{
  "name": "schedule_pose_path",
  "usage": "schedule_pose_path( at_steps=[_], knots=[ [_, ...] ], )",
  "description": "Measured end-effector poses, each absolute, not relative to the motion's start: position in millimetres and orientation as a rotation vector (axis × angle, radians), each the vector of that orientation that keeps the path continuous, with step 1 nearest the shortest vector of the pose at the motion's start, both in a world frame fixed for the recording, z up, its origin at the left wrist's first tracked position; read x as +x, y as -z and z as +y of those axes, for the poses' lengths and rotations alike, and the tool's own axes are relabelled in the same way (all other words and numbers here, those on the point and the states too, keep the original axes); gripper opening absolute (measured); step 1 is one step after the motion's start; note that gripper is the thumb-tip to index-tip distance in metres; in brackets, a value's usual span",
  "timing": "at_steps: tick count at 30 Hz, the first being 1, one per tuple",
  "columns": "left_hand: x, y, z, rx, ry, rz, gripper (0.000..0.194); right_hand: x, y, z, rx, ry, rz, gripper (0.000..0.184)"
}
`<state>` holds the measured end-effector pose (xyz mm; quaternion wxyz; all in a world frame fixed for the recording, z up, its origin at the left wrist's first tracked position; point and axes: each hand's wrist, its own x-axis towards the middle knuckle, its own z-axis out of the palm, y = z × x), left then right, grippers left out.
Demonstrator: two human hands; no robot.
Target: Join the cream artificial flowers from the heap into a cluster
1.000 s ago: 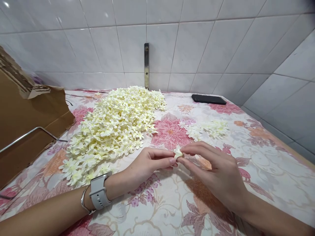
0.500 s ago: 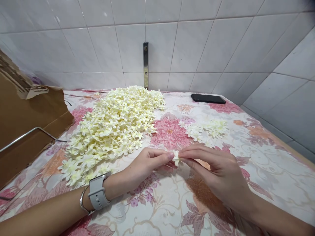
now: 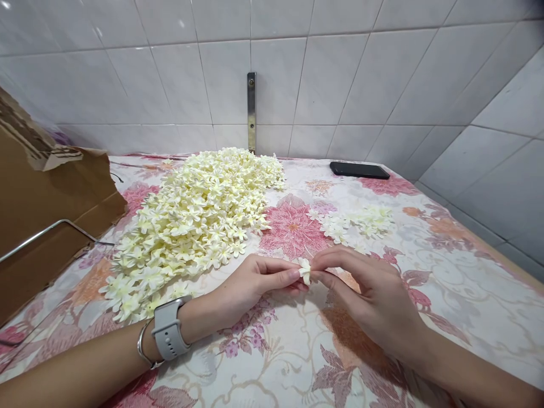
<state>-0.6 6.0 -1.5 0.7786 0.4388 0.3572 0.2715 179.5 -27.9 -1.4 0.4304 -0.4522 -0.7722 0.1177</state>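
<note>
A small white flower [image 3: 305,271] is pinched between both hands, just above the tablecloth. My left hand [image 3: 259,280] grips it from the left between thumb and fingers; a grey watch and a silver bangle are on that wrist. From the right, the thumb and fingertips of my right hand [image 3: 368,286] press on the flower's other side. Beyond the left hand lies a large heap of cream-white flowers [image 3: 195,215]. A smaller, flatter group of white flowers [image 3: 369,222] rests past my right hand. The flower's stem end is hidden by the fingers.
A black phone [image 3: 359,170] lies near the back of the table, on a flowered tablecloth [image 3: 263,374]. On the left stands a torn cardboard box [image 3: 55,198], with a bent metal wire [image 3: 63,222] before it. A tiled wall with a metal bracket [image 3: 251,113] closes off the back.
The flower has been turned between the fingertips, with slight shifts of both hands. The heap, the smaller group and the phone lie as before.
</note>
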Motion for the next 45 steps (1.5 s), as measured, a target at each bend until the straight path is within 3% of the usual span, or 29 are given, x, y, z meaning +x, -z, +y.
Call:
schedule_pose_path(
  at_steps=[21,27,33,40,45],
  knots=[
    [-1.0,-0.5,4.8,1.172,-0.546,0.87,0.011,172.7,14.1,-31.1,-1.093,-0.176,-2.078,0.019],
    [-2.8,1.4,4.5,1.148,-0.603,0.872,0.013,174.7,11.7,-31.3,-1.098,-0.24,-2.026,0.006],
    [-1.2,3.4,5.4,1.108,-0.643,0.817,0.017,178.7,14.6,-28.5,-1.078,-0.197,-1.954,0.022],
    [0.0,6.3,6.7,1.007,-0.654,0.789,0.025,180.9,8.1,-28.4,-0.944,-0.066,-1.948,0.021],
    [-1.9,4.5,8.0,0.962,-0.615,0.81,0.016,181.6,8.0,-31.9,-0.745,0.014,-2.076,0.029]
  ],
)
